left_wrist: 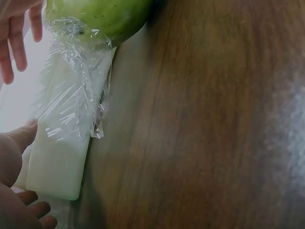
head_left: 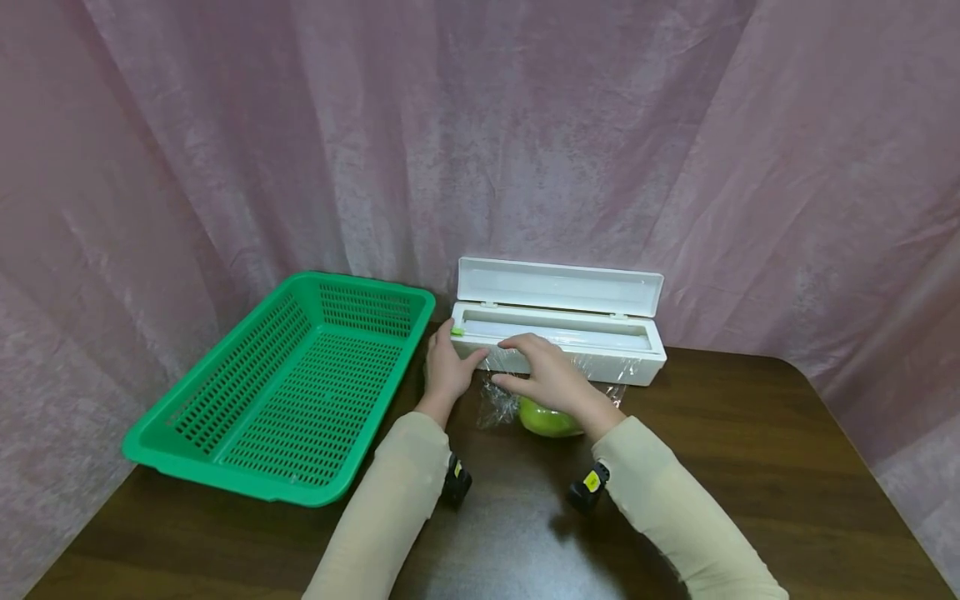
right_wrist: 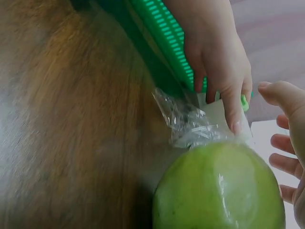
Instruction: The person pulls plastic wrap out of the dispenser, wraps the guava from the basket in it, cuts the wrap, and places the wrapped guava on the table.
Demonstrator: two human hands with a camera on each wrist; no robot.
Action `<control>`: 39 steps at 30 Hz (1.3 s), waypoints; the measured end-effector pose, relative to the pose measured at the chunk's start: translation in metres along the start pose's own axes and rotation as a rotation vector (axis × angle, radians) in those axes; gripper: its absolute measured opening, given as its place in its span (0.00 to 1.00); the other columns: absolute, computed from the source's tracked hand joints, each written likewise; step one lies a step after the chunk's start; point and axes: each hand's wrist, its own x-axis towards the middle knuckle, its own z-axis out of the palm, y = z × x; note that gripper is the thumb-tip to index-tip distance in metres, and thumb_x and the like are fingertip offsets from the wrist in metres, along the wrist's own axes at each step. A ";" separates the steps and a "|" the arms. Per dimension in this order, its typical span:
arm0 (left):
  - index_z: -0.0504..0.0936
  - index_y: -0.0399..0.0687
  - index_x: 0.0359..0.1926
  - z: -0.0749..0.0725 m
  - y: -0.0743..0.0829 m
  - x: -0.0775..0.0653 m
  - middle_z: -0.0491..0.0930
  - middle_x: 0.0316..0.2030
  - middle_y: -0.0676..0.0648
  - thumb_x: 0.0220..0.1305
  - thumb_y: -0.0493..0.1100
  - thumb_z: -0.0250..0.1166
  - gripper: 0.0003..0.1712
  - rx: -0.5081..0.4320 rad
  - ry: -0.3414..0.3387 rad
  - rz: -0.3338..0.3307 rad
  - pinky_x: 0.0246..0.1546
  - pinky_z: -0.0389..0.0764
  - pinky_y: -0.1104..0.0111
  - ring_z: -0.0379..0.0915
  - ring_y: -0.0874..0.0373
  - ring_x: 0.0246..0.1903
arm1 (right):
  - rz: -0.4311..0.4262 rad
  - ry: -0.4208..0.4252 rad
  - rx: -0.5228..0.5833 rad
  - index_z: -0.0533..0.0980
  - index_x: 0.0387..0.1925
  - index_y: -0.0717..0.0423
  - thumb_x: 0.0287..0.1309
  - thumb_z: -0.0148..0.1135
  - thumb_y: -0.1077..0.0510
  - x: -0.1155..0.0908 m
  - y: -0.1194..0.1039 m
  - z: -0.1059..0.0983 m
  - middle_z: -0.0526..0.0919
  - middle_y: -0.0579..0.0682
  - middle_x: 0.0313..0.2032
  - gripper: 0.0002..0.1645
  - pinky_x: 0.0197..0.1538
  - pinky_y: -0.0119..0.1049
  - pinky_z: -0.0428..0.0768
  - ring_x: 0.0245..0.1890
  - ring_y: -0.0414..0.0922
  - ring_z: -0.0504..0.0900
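Observation:
A white cling film box point(head_left: 637, 370) stands at the back of the table with its lid raised and a film roll inside. My left hand point(head_left: 447, 371) grips the box's left end, thumb on the front and fingers round the side, by a small green slider point(head_left: 457, 332). Clear cling film point(left_wrist: 71, 100) hangs from the box over its front and reaches a smooth green fruit point(right_wrist: 219, 188), with crumpled film at the fruit's left. Above the film and fruit, my right hand point(head_left: 551, 379) has its fingers spread and holds nothing; it hides part of both.
To the left lies a green plastic basket point(head_left: 315, 400) with slotted walls, close to my left forearm. A pink curtain point(head_left: 570, 150) hangs right behind the box. The dark wooden table point(head_left: 750, 433) ends in a rounded corner at the right.

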 end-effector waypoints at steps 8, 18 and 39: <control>0.57 0.55 0.71 0.000 -0.005 0.004 0.62 0.67 0.38 0.56 0.53 0.69 0.45 -0.038 -0.049 -0.017 0.62 0.66 0.49 0.59 0.40 0.65 | 0.030 -0.052 0.019 0.69 0.62 0.52 0.59 0.60 0.40 0.016 -0.011 0.003 0.73 0.51 0.61 0.34 0.63 0.50 0.68 0.63 0.52 0.69; 0.63 0.53 0.68 -0.001 -0.005 0.006 0.71 0.60 0.37 0.53 0.49 0.72 0.43 -0.024 -0.004 0.016 0.60 0.67 0.50 0.65 0.37 0.60 | 0.033 -0.087 -0.003 0.69 0.62 0.60 0.62 0.59 0.48 0.045 -0.020 0.004 0.74 0.56 0.61 0.31 0.64 0.48 0.68 0.62 0.54 0.70; 0.67 0.53 0.65 0.000 -0.012 0.006 0.78 0.52 0.35 0.52 0.45 0.71 0.38 -0.013 0.059 0.075 0.52 0.74 0.49 0.74 0.36 0.50 | 0.134 0.016 -0.117 0.81 0.48 0.52 0.64 0.57 0.53 0.087 -0.021 0.037 0.84 0.50 0.47 0.14 0.46 0.44 0.80 0.45 0.49 0.83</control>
